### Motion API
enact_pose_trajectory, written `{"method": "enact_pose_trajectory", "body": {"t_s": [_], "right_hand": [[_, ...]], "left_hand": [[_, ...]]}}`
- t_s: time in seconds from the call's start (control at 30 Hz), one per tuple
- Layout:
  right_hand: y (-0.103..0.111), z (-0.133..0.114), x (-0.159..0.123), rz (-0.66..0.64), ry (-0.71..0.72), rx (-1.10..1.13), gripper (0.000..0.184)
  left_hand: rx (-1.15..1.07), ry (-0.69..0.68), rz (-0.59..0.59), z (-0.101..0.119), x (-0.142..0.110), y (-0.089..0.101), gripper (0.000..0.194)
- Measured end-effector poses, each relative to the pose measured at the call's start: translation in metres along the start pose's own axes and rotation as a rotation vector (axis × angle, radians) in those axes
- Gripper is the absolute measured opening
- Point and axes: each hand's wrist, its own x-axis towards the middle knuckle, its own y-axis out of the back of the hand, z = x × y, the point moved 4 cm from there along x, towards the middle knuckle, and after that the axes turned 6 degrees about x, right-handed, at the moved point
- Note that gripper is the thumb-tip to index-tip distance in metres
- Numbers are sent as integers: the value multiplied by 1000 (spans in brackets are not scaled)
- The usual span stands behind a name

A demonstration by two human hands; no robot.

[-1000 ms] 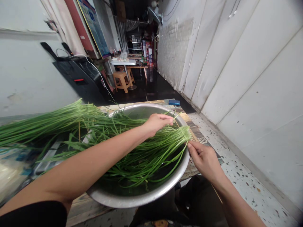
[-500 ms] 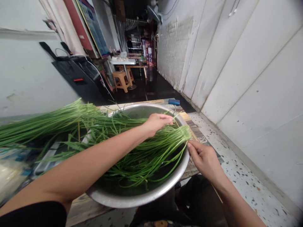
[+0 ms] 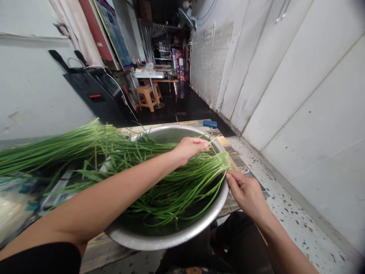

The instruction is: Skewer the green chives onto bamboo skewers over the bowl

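A wide metal basin (image 3: 171, 243) holds a heap of long green chives (image 3: 176, 194), their pale cut ends pointing right over the rim. My left hand (image 3: 189, 149) reaches across the heap, its fingers pinched on pale stalk ends of chives near the far right rim. By the near right rim, my right hand (image 3: 245, 188) is closed, thumb and forefinger pinching the end of a chive beside the bundle's pale ends. Another bunch of chives (image 3: 57, 146) lies left of the basin, its pale ends toward it.
The basin stands on a wood-patterned table (image 3: 97, 253). A small blue box (image 3: 210, 123) lies at the table's far edge. At lower left is a blurred plastic bag (image 3: 14, 213). Farther off are a brown stool (image 3: 146, 97), a white table (image 3: 152, 75) and a black appliance (image 3: 97, 95).
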Motion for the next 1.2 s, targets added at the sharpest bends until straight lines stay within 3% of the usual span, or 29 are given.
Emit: {"method": "enact_pose_trajectory", "body": {"t_s": [1.2], "right_hand": [[1,0,2,-11,-15,-24,34]], "left_hand": [[-31,13,-11,-1,-1,-1,25]]}}
